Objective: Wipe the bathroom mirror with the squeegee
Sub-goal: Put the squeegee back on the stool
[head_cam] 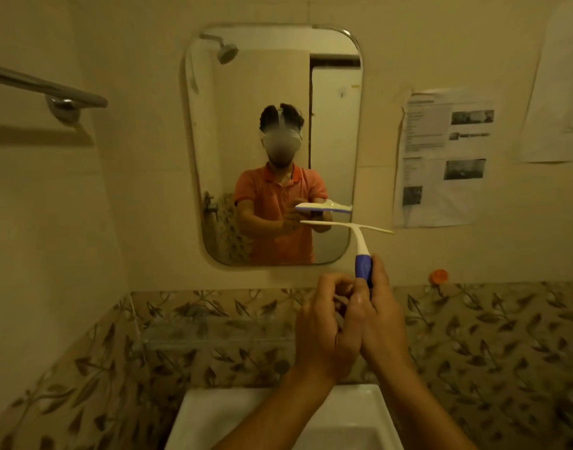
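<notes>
A rounded rectangular mirror [272,92] hangs on the beige wall straight ahead. It reflects a person in an orange shirt. The squeegee [359,241] has a white neck, a blue handle and a thin white blade, which lies level in front of the mirror's lower right corner. My right hand [381,316] grips the blue handle from below. My left hand [324,326] is pressed against the right hand, its fingers curled near the handle's bottom end. Whether the blade touches the glass cannot be told.
A white sink [210,417] sits below my forearms. A chrome towel bar [48,87] juts out at upper left. Printed paper sheets [444,157] are stuck to the wall right of the mirror. A clear glass shelf [213,332] runs under the mirror, and a small orange hook [439,276] sits at right.
</notes>
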{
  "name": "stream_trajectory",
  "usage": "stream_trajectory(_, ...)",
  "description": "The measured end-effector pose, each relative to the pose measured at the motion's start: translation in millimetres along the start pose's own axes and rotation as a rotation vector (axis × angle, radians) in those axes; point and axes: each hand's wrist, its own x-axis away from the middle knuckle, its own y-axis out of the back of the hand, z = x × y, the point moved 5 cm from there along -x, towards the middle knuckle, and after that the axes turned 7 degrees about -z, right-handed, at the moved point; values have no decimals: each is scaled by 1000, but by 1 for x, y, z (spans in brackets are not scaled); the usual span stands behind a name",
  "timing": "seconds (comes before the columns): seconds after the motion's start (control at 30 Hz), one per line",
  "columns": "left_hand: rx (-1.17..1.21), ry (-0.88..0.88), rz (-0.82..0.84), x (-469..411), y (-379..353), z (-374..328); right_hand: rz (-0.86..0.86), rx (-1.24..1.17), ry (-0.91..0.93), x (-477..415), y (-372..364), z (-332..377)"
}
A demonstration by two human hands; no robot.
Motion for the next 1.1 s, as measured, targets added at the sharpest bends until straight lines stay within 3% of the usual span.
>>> stream_trajectory(0.27, 19, 136, 92, 49, -61, -1, -108, 64, -53, 2, 51, -57)
stream_trajectory(0.63, 128, 426, 211, 147, -145, 3, -131, 203, -203, 35, 129, -152)
stream_trajectory(0.87, 62, 590, 321, 209, -206, 16, -93, 289, -307, 47, 175, -235)
stream_trajectory(1.1, -12, 623, 364, 260, -255, 26, -26, 265, -387, 61, 217, -304)
